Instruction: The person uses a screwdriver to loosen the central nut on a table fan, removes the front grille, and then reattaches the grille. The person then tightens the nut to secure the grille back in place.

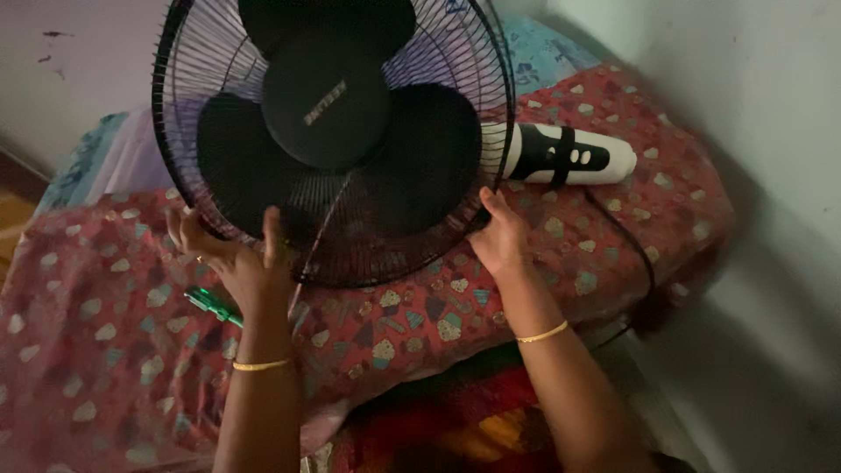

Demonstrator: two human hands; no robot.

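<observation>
gripping the fan grille (350, 236) at its lower rim, my left hand (241, 258) and right hand (501, 236) both clamp it, steadying the fan on the bed (105, 333).

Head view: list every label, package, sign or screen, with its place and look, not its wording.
Round black hub cap with a small pale printed label, at the centre of the fan guard that both hands grip.
White and black control panel with pale buttons, right of the guard, on the red patterned cover.
</observation>
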